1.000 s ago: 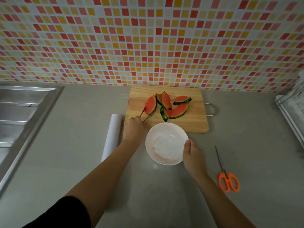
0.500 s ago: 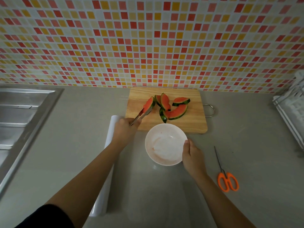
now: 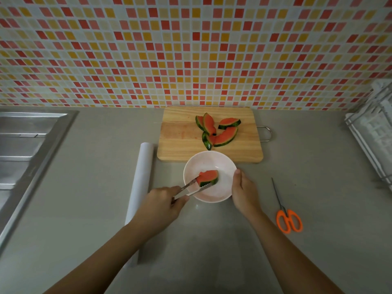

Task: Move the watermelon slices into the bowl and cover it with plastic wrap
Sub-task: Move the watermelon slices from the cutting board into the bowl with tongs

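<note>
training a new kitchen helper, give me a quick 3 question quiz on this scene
1. True or false: the left hand grips the tongs that hold a watermelon slice over the bowl.
2. What does the right hand touch? A) scissors B) the bowl's rim C) the cutting board
3. Fill in: the plastic wrap roll lies to the ___ of the bowl.

Key: 1 true; 2 B; 3 left. The scissors and the cutting board are untouched.
</note>
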A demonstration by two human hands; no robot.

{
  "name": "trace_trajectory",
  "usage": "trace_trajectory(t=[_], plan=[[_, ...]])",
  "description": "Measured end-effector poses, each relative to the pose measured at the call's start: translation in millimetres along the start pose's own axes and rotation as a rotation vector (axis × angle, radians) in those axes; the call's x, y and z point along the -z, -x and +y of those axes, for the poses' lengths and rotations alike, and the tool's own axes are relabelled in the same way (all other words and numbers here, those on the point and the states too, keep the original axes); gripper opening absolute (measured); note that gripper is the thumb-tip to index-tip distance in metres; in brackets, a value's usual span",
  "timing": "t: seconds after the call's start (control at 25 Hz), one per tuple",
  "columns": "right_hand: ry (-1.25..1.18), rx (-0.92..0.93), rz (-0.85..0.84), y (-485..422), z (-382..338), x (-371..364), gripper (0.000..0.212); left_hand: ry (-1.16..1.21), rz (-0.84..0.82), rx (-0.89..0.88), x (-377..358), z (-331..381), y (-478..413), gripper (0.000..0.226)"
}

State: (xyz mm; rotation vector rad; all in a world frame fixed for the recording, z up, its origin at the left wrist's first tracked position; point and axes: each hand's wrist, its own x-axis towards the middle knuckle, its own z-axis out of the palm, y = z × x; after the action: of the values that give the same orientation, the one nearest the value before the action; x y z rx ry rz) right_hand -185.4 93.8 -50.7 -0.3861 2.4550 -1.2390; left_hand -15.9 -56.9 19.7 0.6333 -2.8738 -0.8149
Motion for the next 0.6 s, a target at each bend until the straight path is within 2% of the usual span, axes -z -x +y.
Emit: trace_trajectory(t=[0.12, 0.32, 0.44, 0.6], plan=[[0.034, 0.003, 0.01, -2, 0, 0, 0.034, -0.034, -0.051, -0.05, -1, 9, -15, 0.033], [0.01, 0.035, 0.029, 0, -1, 0, 0.034, -0.26, -0.304, -0.026, 3, 18, -34, 0.038], [-0.014, 0.054, 0.025, 0, -1, 0, 0.037, -0.352, -0.335, 0.0, 15, 22, -39, 0.038], [-0.001, 0.057, 0.017, 1, -3, 2, 0.037, -0.297, -0.333, 0.076, 22, 25, -53, 0.042]])
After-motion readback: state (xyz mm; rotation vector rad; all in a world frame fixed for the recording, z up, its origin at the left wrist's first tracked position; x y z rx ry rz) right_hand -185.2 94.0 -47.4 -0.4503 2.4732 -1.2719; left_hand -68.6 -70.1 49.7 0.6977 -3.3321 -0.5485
